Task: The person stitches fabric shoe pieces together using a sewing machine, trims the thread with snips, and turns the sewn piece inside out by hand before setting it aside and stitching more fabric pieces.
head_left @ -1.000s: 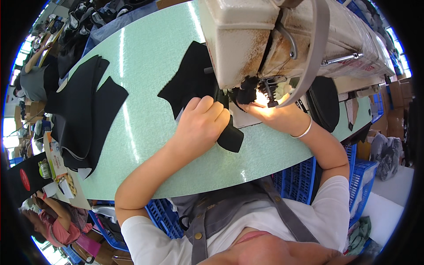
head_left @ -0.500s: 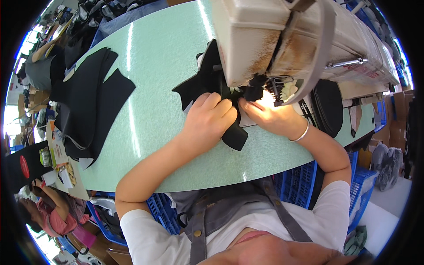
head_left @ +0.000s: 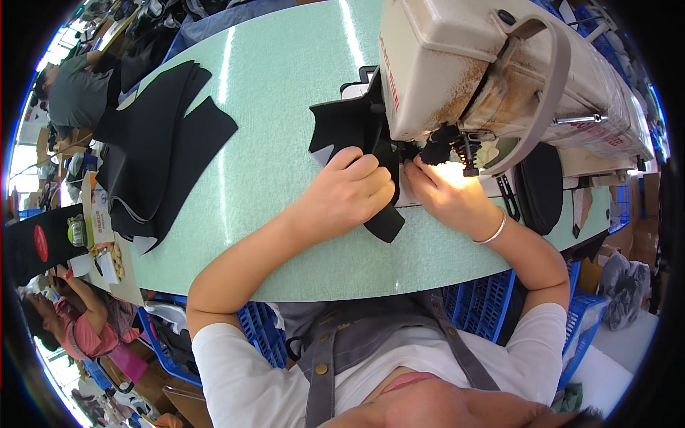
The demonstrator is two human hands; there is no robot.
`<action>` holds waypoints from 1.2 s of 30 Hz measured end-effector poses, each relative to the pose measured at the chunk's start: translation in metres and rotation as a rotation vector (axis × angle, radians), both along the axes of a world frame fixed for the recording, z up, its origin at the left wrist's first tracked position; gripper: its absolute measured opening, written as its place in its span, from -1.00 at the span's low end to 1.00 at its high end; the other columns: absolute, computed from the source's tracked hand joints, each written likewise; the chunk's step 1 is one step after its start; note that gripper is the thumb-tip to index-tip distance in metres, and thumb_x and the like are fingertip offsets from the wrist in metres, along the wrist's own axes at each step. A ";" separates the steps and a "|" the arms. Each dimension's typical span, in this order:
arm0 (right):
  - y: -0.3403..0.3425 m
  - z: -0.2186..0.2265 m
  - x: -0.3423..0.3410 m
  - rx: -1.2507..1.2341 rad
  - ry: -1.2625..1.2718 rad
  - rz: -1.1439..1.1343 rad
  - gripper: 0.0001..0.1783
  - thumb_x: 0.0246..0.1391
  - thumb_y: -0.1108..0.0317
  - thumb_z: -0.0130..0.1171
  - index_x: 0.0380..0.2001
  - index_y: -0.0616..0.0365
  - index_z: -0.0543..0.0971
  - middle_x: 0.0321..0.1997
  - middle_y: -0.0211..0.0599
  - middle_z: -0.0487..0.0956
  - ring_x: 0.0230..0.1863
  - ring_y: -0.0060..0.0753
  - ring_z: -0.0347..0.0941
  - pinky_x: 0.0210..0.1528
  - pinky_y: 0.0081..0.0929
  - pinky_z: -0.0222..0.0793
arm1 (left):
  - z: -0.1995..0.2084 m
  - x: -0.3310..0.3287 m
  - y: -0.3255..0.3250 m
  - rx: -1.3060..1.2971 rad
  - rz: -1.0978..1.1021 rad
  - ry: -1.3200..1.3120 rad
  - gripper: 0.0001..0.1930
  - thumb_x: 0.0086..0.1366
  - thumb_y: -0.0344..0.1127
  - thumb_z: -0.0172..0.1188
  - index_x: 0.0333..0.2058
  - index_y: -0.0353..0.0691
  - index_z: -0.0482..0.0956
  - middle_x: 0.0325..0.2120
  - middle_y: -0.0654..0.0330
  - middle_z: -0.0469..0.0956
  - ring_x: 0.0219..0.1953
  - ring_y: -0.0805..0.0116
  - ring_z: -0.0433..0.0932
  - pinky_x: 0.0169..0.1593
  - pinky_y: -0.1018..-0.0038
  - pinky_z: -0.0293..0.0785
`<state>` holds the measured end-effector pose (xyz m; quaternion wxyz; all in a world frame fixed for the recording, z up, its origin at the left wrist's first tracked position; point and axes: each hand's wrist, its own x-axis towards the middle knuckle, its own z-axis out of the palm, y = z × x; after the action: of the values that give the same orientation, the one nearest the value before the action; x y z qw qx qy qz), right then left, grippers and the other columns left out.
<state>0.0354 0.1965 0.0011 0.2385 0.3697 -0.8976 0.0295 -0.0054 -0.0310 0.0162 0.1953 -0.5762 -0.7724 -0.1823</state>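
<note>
Left hand (head_left: 349,194) curled, fingers pressing black fabric piece (head_left: 357,135) at frame centre, under sewing machine (head_left: 492,78). Right hand (head_left: 446,196) pinching fabric edge by needle. Black fabric stack (head_left: 164,164) upper left on green table (head_left: 285,85).

A pale green worktable (head_left: 285,143) with a rounded near edge carries the scene, its top catching streaks of overhead light. On its left part lies a loose stack of black fabric pieces (head_left: 160,153), cut in curved shapes and overlapping one another. Near the middle a single black fabric piece (head_left: 353,135) lies flat, running under the head of a cream, rust-stained sewing machine (head_left: 492,78) that stands on the table's right part. A dark oval pad (head_left: 540,187) sits beside the machine's base near the table's right edge. Blue plastic crates (head_left: 492,307) show below the table's near edge.
</note>
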 end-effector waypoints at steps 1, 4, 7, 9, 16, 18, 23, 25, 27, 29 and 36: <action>-0.002 -0.002 0.000 -0.017 0.008 -0.001 -0.68 -0.11 0.40 0.14 -0.20 0.21 0.58 -0.19 -0.32 0.51 -0.38 -0.47 0.52 -0.44 -0.55 0.44 | 0.000 0.000 0.001 0.000 0.002 -0.001 -0.76 -0.10 -0.36 0.15 -0.37 -0.24 0.57 -0.46 0.29 0.42 -0.35 0.34 0.40 -0.19 0.41 0.36; -0.005 0.001 0.004 -0.018 -0.049 -0.072 -0.75 -0.08 0.45 0.23 -0.25 0.24 0.61 -0.18 -0.29 0.58 -0.30 -0.39 0.54 -0.27 -0.52 0.47 | -0.002 0.001 0.005 0.011 0.021 0.000 -0.77 -0.09 -0.36 0.14 -0.37 -0.24 0.56 -0.48 0.30 0.39 -0.39 0.35 0.36 -0.22 0.42 0.31; -0.004 -0.004 0.002 0.005 -0.065 -0.107 -0.70 -0.09 0.44 0.26 -0.20 0.23 0.59 -0.19 -0.31 0.57 -0.33 -0.36 0.53 -0.30 -0.49 0.47 | -0.001 -0.001 0.008 0.001 0.062 -0.018 -0.76 -0.08 -0.37 0.13 -0.35 -0.25 0.56 -0.47 0.29 0.40 -0.34 0.34 0.39 -0.18 0.40 0.31; -0.002 0.003 0.001 -0.013 -0.070 -0.100 -0.67 -0.10 0.44 0.26 -0.18 0.23 0.58 -0.19 -0.30 0.57 -0.31 -0.34 0.52 -0.28 -0.48 0.47 | -0.003 -0.002 0.010 0.032 0.088 -0.007 -0.75 -0.08 -0.39 0.13 -0.34 -0.25 0.56 -0.43 0.27 0.43 -0.27 0.33 0.42 -0.12 0.39 0.32; 0.035 0.057 0.011 0.289 0.034 -0.225 -0.77 -0.17 0.40 0.15 -0.34 0.17 0.56 -0.36 -0.36 0.48 -0.26 -0.32 0.46 0.04 -0.29 0.38 | -0.002 -0.004 0.001 0.127 0.141 0.116 -0.73 -0.09 -0.39 0.15 -0.32 -0.23 0.53 -0.30 0.22 0.46 -0.19 0.29 0.46 -0.10 0.38 0.37; 0.059 0.060 0.000 0.344 0.127 -0.253 -0.82 -0.19 0.40 0.14 -0.41 0.14 0.55 -0.42 -0.37 0.45 -0.28 -0.28 0.44 0.14 -0.24 0.33 | 0.003 -0.003 0.001 0.082 0.185 0.160 -0.75 -0.10 -0.38 0.15 -0.35 -0.21 0.51 -0.33 0.22 0.43 -0.25 0.31 0.45 -0.15 0.39 0.38; 0.061 0.053 -0.010 0.361 -0.093 0.286 -0.82 -0.23 0.31 0.12 -0.66 0.02 0.32 -0.63 -0.42 0.32 -0.49 -0.41 0.39 -0.30 -0.41 0.38 | 0.000 -0.005 -0.004 -0.088 0.122 0.107 -0.82 -0.04 -0.36 0.12 -0.38 -0.14 0.46 -0.44 0.30 0.35 -0.41 0.39 0.34 -0.29 0.44 0.25; 0.047 0.061 -0.010 0.421 -0.126 0.331 -0.88 -0.15 0.27 0.10 -0.55 0.05 0.43 -0.63 -0.45 0.35 -0.54 -0.47 0.40 -0.42 -0.49 0.35 | 0.003 -0.006 -0.004 -0.128 0.083 0.068 -0.84 -0.01 -0.35 0.11 -0.37 -0.12 0.44 -0.44 0.32 0.34 -0.42 0.40 0.33 -0.31 0.45 0.19; 0.039 0.063 -0.011 0.353 -0.131 0.305 -0.84 -0.12 0.28 0.11 -0.43 0.09 0.49 -0.63 -0.44 0.37 -0.53 -0.45 0.43 -0.42 -0.48 0.36 | 0.001 -0.003 -0.005 -0.140 0.087 0.090 -0.84 0.00 -0.35 0.11 -0.37 -0.12 0.44 -0.44 0.32 0.34 -0.41 0.40 0.32 -0.31 0.45 0.19; 0.040 0.067 -0.015 0.325 -0.063 0.332 -0.63 -0.05 0.33 0.12 -0.12 0.19 0.55 -0.56 -0.42 0.46 -0.57 -0.44 0.47 -0.47 -0.50 0.39 | -0.001 -0.002 -0.004 -0.148 0.095 0.108 -0.84 0.00 -0.35 0.11 -0.37 -0.13 0.44 -0.43 0.32 0.34 -0.40 0.41 0.32 -0.30 0.45 0.19; 0.045 0.049 -0.017 0.231 -0.057 0.339 -0.65 -0.01 0.38 0.10 -0.11 0.21 0.56 -0.52 -0.44 0.47 -0.66 -0.53 0.42 -0.62 -0.60 0.33 | -0.003 -0.003 -0.003 -0.123 0.094 0.096 -0.85 0.01 -0.34 0.10 -0.38 -0.12 0.44 -0.43 0.32 0.33 -0.41 0.40 0.32 -0.31 0.46 0.19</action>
<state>0.0189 0.2410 0.0505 0.1608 0.5395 -0.8261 -0.0235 -0.0084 -0.0342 0.0128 0.2049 -0.5583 -0.7980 -0.0973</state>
